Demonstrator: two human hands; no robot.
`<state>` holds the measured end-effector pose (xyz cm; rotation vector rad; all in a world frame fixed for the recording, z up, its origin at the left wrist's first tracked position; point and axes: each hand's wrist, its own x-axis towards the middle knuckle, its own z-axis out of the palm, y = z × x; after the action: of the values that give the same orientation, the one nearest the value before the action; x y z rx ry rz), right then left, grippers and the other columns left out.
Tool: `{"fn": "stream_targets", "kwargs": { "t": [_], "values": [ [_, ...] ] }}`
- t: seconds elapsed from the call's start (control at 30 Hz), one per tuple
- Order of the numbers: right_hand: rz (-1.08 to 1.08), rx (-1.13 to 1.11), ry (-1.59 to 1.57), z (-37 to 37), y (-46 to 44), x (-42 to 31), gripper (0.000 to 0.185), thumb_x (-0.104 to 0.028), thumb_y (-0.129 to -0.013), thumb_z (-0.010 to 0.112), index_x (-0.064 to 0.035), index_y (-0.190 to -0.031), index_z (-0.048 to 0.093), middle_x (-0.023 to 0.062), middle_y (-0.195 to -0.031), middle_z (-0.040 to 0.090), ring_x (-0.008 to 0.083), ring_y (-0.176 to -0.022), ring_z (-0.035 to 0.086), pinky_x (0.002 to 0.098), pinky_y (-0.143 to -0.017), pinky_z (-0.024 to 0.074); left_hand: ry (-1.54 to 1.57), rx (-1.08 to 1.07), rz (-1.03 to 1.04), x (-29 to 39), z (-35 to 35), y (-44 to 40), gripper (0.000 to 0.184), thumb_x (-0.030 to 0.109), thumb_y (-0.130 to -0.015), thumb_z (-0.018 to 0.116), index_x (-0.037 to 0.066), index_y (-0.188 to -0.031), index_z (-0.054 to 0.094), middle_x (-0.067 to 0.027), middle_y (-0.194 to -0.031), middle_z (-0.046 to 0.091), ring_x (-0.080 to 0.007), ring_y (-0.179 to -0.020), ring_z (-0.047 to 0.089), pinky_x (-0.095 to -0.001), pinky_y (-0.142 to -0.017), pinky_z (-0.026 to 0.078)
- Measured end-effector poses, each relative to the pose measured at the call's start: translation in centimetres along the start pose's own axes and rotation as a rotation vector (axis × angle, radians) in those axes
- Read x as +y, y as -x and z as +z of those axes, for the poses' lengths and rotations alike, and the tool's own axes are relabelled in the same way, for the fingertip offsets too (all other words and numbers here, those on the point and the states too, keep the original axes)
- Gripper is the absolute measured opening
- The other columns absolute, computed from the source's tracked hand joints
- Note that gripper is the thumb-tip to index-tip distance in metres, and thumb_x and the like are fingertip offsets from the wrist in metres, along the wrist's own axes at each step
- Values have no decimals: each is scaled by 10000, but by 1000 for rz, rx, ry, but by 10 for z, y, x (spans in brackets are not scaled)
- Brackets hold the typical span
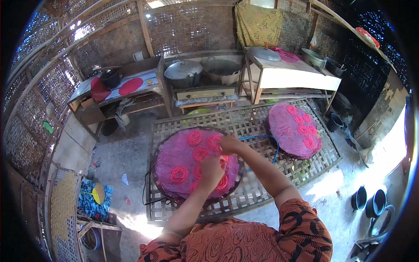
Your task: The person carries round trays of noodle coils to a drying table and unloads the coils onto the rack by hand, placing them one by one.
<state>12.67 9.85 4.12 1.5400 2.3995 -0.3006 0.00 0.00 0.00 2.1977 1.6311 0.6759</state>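
A round tray covered with purple sheeting (168,153) lies on a woven bamboo platform (257,187), with several pink coiled nests of strands (178,174) on it. Over its right part is my left hand (212,171), its fingers closed near a pink coil; what they hold is too small to make out. My right hand (230,145) is just above and to the right, beside another pink coil (214,142), fingers bent together, their grip hidden. A second purple-covered round tray (281,126) with several pink coils (309,142) rests farther right on the platform.
Behind the platform stand a stove (205,95) with a lidded pot (183,70) and an open pan (221,72), and a white-sided table (301,79). A wooden bench (144,74) is at the left. Dark buckets (376,204) sit on the floor at right.
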Motion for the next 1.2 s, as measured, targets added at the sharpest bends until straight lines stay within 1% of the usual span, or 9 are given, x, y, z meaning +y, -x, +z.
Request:
{"fn": "stream_targets", "kwargs": {
  "t": [0.2, 0.3, 0.63, 0.77, 0.9, 0.97, 1.07, 1.1, 1.2],
  "values": [
    [-16, 218, -29, 16, 4, 4, 244, -220, -745, 601, -95, -940, 679, 146, -1020, 650, 331, -1017, 586, 494, -898, 396, -411, 92, 252, 32, 1, 34, 312, 289, -776, 618, 110, -1032, 631, -61, -863, 648, -229, -854, 543, -394, -757, 372],
    [-58, 220, -107, 13, 19, 8, 243, -294, -748, 624, -139, -931, 665, 99, -956, 665, 300, -981, 605, 508, -899, 400, -363, 68, 265, 34, 9, 41, 317, 282, -766, 632, 115, -1035, 631, -53, -881, 646, -225, -873, 539, -393, -760, 368],
    [-86, 231, -329, 27, 24, 25, 172, -220, -747, 613, -171, -909, 648, 46, -922, 672, 256, -979, 610, 520, -899, 356, -247, 176, 300, 22, -13, 57, 327, 277, -757, 651, 123, -1044, 629, -8, -1103, 600, -223, -963, 525, -411, -815, 366],
    [-12, 267, -267, 26, 25, 21, 165, -197, -765, 587, -191, -910, 667, 53, -949, 670, 249, -995, 601, 494, -849, 374, -271, 41, 186, 5, -23, 54, 302, 286, -775, 643, 144, -1041, 633, -9, -1168, 573, -237, -1043, 500, -434, -875, 359],
    [-18, 455, -194, 43, 36, 33, 184, -232, -799, 567, -186, -941, 675, 85, -933, 670, 269, -961, 612, 487, -862, 368, -45, 220, 193, -8, -73, 59, 264, 233, -760, 661, 122, -998, 643, -40, -1093, 619, -265, -988, 560, -428, -864, 409],
    [69, 758, -373, 31, 76, 32, 199, -221, -809, 596, -145, -973, 677, 106, -914, 671, 299, -885, 628, 453, -817, 423, 40, 333, 156, -34, -108, 68, 234, 167, -744, 670, 92, -964, 649, -76, -1020, 651, -283, -929, 606, -413, -825, 451],
    [169, 855, -861, 58, 132, 43, 197, -167, -813, 649, -44, -966, 657, 96, -844, 666, 213, -766, 631, 330, -689, 478, 237, 412, -38, -81, -164, 101, 260, 73, -724, 671, 55, -983, 658, -131, -1005, 656, -294, -951, 609, -398, -849, 455],
    [199, 892, -999, 77, 152, 45, 190, -142, -815, 659, -17, -959, 651, 87, -823, 662, 166, -746, 620, 288, -652, 479, 101, 504, -82, -121, -162, 116, 273, 32, -711, 676, 33, -984, 661, -144, -995, 652, -287, -945, 608, -381, -837, 459],
    [458, 792, -1058, 135, 214, 45, 189, -149, -838, 643, -3, -957, 648, 71, -808, 654, 106, -753, 583, 271, -668, 467, 97, 583, -364, -173, -184, 163, 250, 65, -773, 658, 35, -1020, 643, -130, -1003, 638, -279, -926, 584, -360, -819, 453]
  ]
}}
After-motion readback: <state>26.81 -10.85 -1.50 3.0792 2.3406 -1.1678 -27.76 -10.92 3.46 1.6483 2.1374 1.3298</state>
